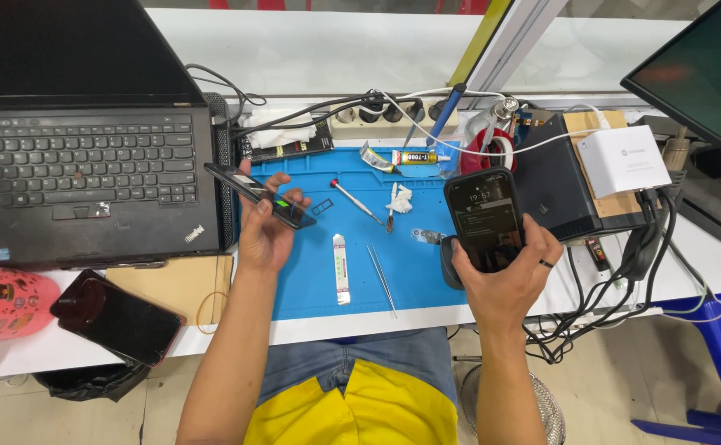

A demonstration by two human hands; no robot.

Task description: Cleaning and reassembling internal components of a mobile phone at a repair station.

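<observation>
L hand [263, 235]: grip closed on dark phone [259, 194], tilted, over blue mat [426, 280] left edge. R hand [504, 276]: grip closed on lit black phone [484, 218], mat right. Tweezers [382, 278] betw. hands.

The flat blue rubber work mat [426, 284] has open room near its front edge, between the two arms. A white plastic strip [340, 268] and thin metal tweezers [383, 278] lie in the middle there. A black open laptop [88, 165] blocks the left side. A black box [560, 177] and tangled black cables [616, 288] crowd the right. At the back, a small glue tube [414, 156] and a screwdriver [356, 200] are in the way.
</observation>
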